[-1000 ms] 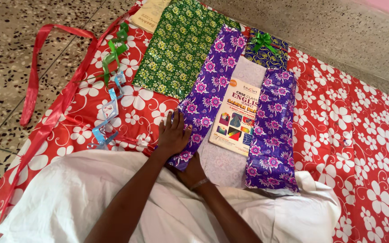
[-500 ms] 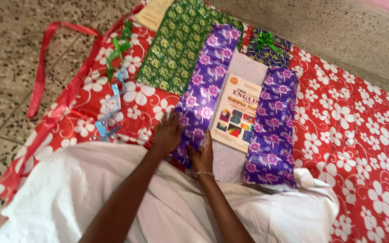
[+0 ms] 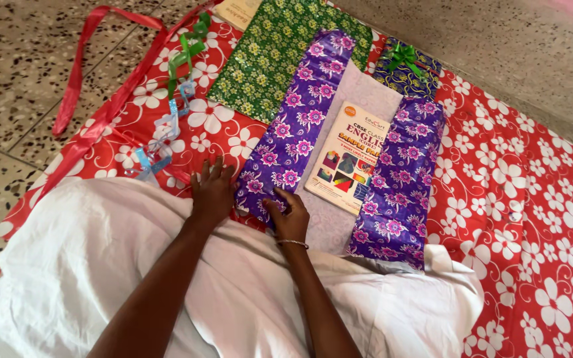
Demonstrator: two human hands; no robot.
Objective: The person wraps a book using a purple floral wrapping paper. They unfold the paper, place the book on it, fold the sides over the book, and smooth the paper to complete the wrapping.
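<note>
- Glossy purple floral wrapping paper [image 3: 300, 126], folded into a long flap, lies beside a book with a colourful cover [image 3: 351, 156] on the red floral sheet [image 3: 512, 172].
- Right hand [image 3: 288, 217] pinches the flap's near end.
- Left hand [image 3: 212, 192] rests flat, fingers spread, just beside it.
- Green floral paper [image 3: 280, 53] lies beyond.

Purple flowered wrapping paper [image 3: 296, 126] lies flat, both long edges folded inward beside a book [image 3: 351, 158].

Glossy purple floral wrapping paper [image 3: 291, 132] on matt printed cloth [image 3: 518, 192]
</note>
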